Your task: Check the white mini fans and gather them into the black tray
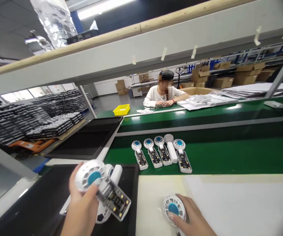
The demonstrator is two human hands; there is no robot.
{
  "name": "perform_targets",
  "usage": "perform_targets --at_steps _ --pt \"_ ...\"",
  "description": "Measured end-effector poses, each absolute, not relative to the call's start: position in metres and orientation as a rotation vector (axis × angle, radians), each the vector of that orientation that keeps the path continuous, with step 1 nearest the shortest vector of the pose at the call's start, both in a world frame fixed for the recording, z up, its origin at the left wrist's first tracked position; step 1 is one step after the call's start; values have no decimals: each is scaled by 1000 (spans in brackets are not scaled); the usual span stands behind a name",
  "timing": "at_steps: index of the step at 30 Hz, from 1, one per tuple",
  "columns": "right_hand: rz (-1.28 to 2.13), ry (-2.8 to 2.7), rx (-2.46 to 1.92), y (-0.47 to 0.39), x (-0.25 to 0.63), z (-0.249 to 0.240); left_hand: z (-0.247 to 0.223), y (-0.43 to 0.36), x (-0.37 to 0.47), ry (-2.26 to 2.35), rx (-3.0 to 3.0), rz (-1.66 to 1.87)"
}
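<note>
My left hand [81,206] holds a white hand-held fan body [102,186] with a blue hub and an exposed circuit board, lifted over a black tray [33,203]. A second white piece lies under it in the tray. My right hand [193,219] rests on another white fan head with a blue hub [174,206] on the pale bench top [230,203], fingers wrapped round its edge. On the green conveyor belt [230,157] ahead lie several open fan bodies [161,154] in a row, one of them with a white cover.
A second black tray [87,137] sits beyond the first. Across the belt a person in white [163,95] works at a table with white parts; a yellow bin [121,109] stands to their side. A grey shelf beam [141,49] runs overhead. Stacked trays [33,118] fill the left.
</note>
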State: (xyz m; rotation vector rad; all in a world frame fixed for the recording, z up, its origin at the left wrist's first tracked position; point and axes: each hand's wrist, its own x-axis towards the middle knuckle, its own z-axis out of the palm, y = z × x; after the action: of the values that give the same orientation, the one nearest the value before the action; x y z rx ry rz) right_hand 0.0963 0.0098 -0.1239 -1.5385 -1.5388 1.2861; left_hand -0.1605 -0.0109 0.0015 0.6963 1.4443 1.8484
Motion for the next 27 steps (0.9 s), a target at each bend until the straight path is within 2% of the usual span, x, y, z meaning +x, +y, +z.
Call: perform_targets --at_steps 2,7,12,16,21,24,27 --pt "1128 -1624 -1575 17 94 -118 7 4 -164 1626 912 1666" --pt "787 -2041 -1632 58 58 -88 -5 53 -157 2158 1602 653" --pt "542 -2204 -1698 124 -20 -86 -46 78 -139 2357 1733 224" --pt "473 -2214 -1900 166 -66 -99 -54 72 -135 2437 1841 220" --pt "413 -2301 -2082 189 -85 -96 -34 59 -144 2432 1857 328" --pt "365 -2352 -2014 191 -86 -92 -28 53 -143 2399 1846 437" --pt "416 -2322 -1865 187 -80 -87 -27 51 -138 2373 1836 695"
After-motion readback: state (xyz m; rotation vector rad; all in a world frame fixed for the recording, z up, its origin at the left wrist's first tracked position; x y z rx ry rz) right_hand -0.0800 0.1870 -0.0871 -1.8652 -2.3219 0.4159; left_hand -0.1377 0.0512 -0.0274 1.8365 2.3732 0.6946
